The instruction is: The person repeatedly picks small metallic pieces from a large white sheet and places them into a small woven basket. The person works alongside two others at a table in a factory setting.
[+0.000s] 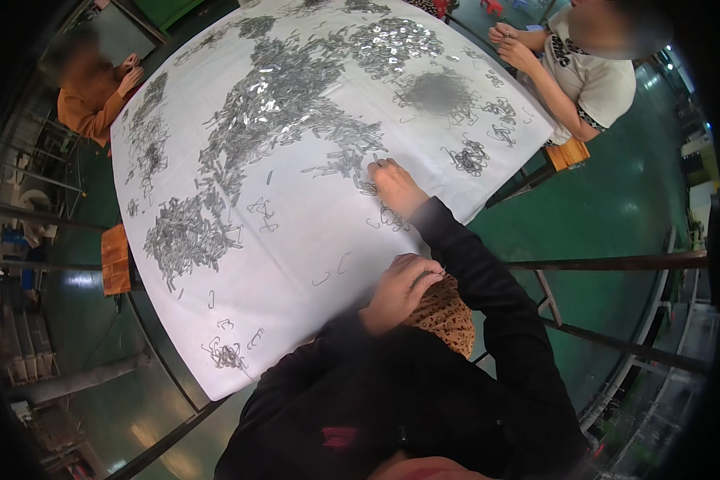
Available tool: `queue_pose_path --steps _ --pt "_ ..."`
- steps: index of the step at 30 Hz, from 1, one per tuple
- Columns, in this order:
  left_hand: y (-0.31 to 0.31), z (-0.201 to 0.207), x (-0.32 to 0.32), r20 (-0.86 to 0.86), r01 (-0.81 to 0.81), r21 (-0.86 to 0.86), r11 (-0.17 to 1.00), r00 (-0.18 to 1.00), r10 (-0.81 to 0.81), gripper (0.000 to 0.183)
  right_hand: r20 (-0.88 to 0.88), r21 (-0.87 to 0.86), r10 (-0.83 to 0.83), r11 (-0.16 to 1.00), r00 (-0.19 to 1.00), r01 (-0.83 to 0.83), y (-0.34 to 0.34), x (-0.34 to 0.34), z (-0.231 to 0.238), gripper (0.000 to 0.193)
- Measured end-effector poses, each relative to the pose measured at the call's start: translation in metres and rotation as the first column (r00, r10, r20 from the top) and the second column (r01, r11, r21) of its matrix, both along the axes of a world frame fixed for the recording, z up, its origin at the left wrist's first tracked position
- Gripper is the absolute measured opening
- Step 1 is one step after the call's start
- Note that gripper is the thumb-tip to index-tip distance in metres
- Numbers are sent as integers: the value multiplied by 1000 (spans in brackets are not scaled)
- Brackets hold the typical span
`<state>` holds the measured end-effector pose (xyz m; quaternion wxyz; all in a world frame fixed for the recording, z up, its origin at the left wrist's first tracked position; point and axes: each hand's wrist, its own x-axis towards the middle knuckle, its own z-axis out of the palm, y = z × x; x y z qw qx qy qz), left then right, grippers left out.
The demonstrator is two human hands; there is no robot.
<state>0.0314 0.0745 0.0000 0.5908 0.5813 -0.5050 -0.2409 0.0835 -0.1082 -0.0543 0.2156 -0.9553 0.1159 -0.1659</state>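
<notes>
My right hand [396,189] reaches across the white-covered table [296,240]. Its curled fingers touch the near edge of a heap of small, narrow grey metal pieces [348,162]; whatever they grip is hidden. Close to my body, over the table's near edge, my left hand [404,290] is closed in a pinch. A tiny shiny bit shows at its fingertips, too small to name. Bent wire hooks [392,218] lie in a loose pile just below my right wrist. Two separate wire hooks [343,262] rest on the cloth left of my left hand.
A long heap of metal pieces [272,104] spreads over the table's middle, another [186,236] at left. Hook piles [228,355] lie near the front-left corner and at right [469,158]. One person [592,88] sits at right, another [88,100] at far left. Wooden stools [115,258] flank the table.
</notes>
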Motion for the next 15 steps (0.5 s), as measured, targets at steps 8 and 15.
queue_pose_path --steps 8,15 --pt "-20 5 -8 -52 9 68 998 999 -5 14 173 877 -352 480 920 19 11 -123 66 18" --pt "-60 10 -13 -63 24 50 998 998 -21 13 234 858 -595 498 769 124 33 -197 97 26"
